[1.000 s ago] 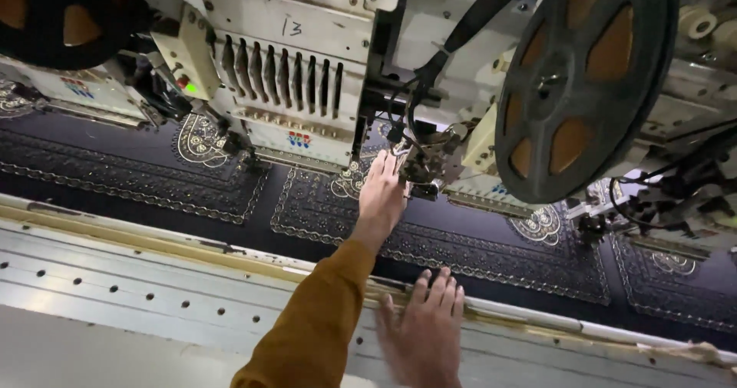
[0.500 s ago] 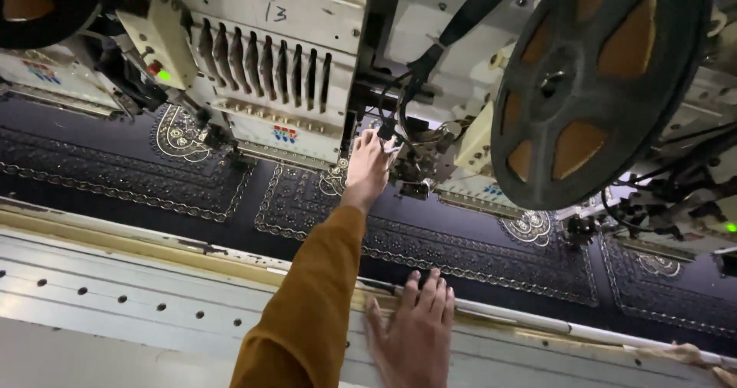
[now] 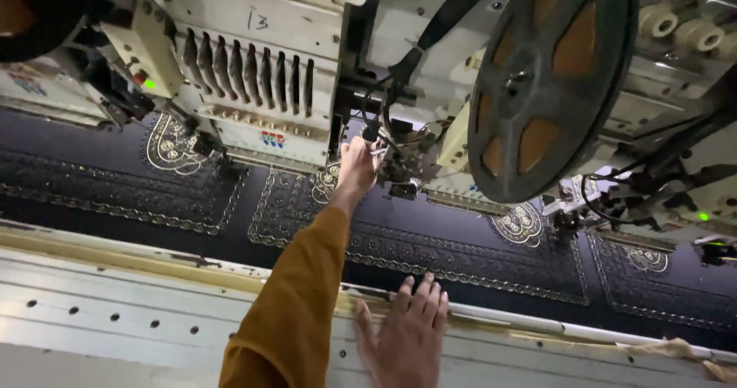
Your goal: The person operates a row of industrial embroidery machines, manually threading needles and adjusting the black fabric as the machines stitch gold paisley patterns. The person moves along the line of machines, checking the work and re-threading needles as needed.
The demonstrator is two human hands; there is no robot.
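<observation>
My left hand (image 3: 358, 165), on an arm in a mustard sleeve, reaches up to the small metal mechanism (image 3: 403, 158) beside the embroidery machine head (image 3: 261, 73). Its fingertips are pinched together against the black cable and metal parts there; whether they hold anything is hidden. My right hand (image 3: 407, 338) lies flat, palm down with fingers spread, on the pale metal table rail (image 3: 138, 311). Under the machine stretches dark fabric (image 3: 430, 242) with gold and silver embroidered panels.
A large dark reel (image 3: 549, 81) with orange-brown openings hangs to the right of the head. A row of dark thread levers (image 3: 246, 69) lines the head's front. Green lights (image 3: 148, 83) glow on control boxes at left and right. Round gold motifs (image 3: 173, 142) dot the fabric.
My left hand has stayed at the mechanism beside the head, with its fingertips working slightly higher. My right hand remains on the rail. The view has shifted a little.
</observation>
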